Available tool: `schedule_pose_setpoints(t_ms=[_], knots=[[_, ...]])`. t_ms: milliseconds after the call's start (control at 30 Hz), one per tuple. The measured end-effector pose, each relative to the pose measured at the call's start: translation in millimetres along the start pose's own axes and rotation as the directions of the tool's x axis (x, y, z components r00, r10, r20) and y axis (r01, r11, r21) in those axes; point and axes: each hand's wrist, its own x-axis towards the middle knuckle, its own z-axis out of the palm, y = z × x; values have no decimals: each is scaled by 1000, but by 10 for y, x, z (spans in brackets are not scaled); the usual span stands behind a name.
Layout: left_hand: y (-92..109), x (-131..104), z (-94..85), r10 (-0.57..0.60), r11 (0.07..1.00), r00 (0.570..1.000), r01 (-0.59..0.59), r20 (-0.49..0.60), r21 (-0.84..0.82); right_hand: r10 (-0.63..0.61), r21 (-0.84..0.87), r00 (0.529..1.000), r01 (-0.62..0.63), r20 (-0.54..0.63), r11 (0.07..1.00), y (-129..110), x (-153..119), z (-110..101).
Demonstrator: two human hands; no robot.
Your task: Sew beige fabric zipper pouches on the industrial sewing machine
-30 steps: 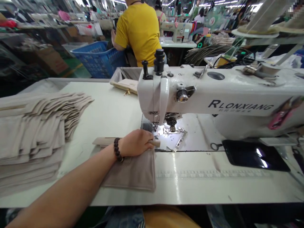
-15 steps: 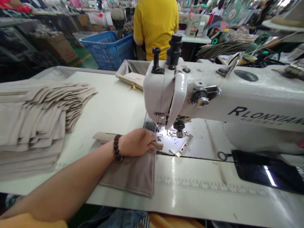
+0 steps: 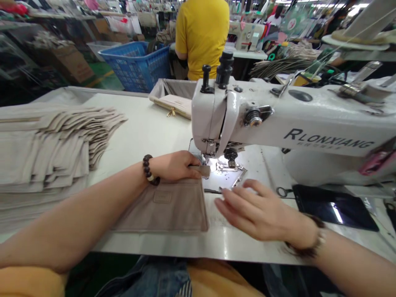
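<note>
My left hand [image 3: 177, 166], with a dark bead bracelet at the wrist, is closed on the folded top edge of a taupe fabric pouch piece [image 3: 173, 210]. A small stitched rectangular patch [image 3: 162, 196] shows on its front. The end of its folded strip [image 3: 204, 170] sticks out past my fingers, close by the presser foot [image 3: 206, 159] of the white sewing machine [image 3: 278, 119]. My right hand [image 3: 256, 210] hovers right of the pouch piece, fingers loosely bent and apart, with nothing visible in them. Behind its fingertips lies a metal guide [image 3: 239, 177] on the machine bed.
Stacked beige fabric pieces [image 3: 58, 152] cover the table's left side. A beige piece with a gold clasp [image 3: 171, 112] rests at a grey bin behind the machine head. At right lie a black phone [image 3: 334, 208] and a scissor-like handle [image 3: 282, 192]. Beyond are a blue basket [image 3: 136, 68] and a person in yellow [image 3: 202, 39].
My right hand has come into view from the right. My left hand and the pouch piece have shifted slightly up toward the presser foot, and the piece lies straighter. The camera view has moved a little.
</note>
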Motion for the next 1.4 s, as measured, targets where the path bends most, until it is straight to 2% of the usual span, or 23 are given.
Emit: schedule_pose_setpoints(t_ms=[100,167,233,500,633,700,733,800,900,967,1033,1167,1400], knots=[[-8,-2,15,41,999,999,-41,2,6,-194,-8,980,194,-37,981,-4,193,253],[-8,-2,32,53,999,999,-53,1,14,-232,-2,971,232,-65,973,-8,262,376],[6,2,53,60,998,998,-60,5,23,-230,11,969,232,-96,973,-33,271,416],[129,58,211,41,996,999,-42,14,82,-143,74,983,153,-117,986,-314,183,302],[60,-26,144,76,997,988,-78,138,14,-143,85,987,149,-69,985,-367,211,348],[-2,-100,90,22,999,990,-28,139,40,-154,83,987,158,-51,984,-336,281,385],[-34,-133,71,-34,996,995,26,96,88,-156,81,987,159,-42,984,-306,335,409],[-93,-165,52,-155,962,986,165,-60,217,-155,84,988,155,-5,984,-220,471,472],[-158,-83,71,-246,875,910,356,-333,328,-106,99,988,95,114,990,-63,666,578],[-180,48,103,-244,851,868,406,-433,333,-28,90,981,11,193,996,22,724,625],[-183,196,139,-219,854,851,404,-477,329,67,66,966,-86,250,994,66,702,636],[-178,395,212,-128,898,859,312,-495,309,178,42,938,-199,299,979,34,520,582],[-261,456,258,11,941,873,156,-488,300,248,43,946,-263,209,964,-25,380,603]])
